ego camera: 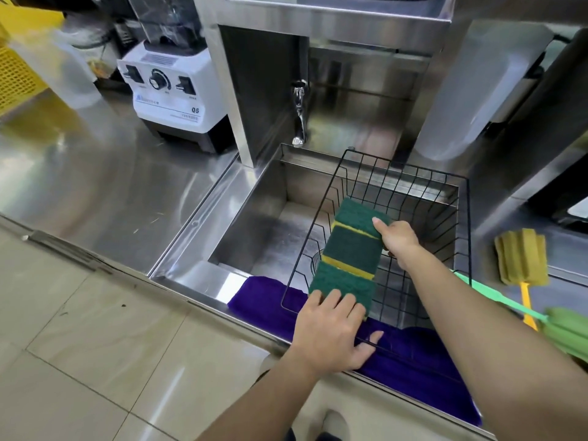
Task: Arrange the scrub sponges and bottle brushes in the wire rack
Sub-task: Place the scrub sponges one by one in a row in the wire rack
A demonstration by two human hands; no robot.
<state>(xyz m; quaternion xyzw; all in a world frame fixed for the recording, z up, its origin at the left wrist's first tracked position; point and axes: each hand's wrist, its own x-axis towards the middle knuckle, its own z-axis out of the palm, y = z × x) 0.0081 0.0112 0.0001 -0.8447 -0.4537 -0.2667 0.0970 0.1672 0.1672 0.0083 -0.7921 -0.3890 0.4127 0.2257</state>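
Sponges (350, 256), green-and-yellow, stacked in a row, pinched by left hand (331, 332) and right hand (397, 238).

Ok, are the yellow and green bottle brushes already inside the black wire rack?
No, the yellow bottle brush and green bottle brush lie on the steel counter, right of the black wire rack.

The wire rack (423, 198) sits over the sink (254, 230), its near edge on a cloth (264, 300). Three sponges (350, 259) lie in a row inside it. At three o'clock, two bottle brushes (521, 259) rest on the table (95, 173); at ten o'clock stands a blender (171, 93).
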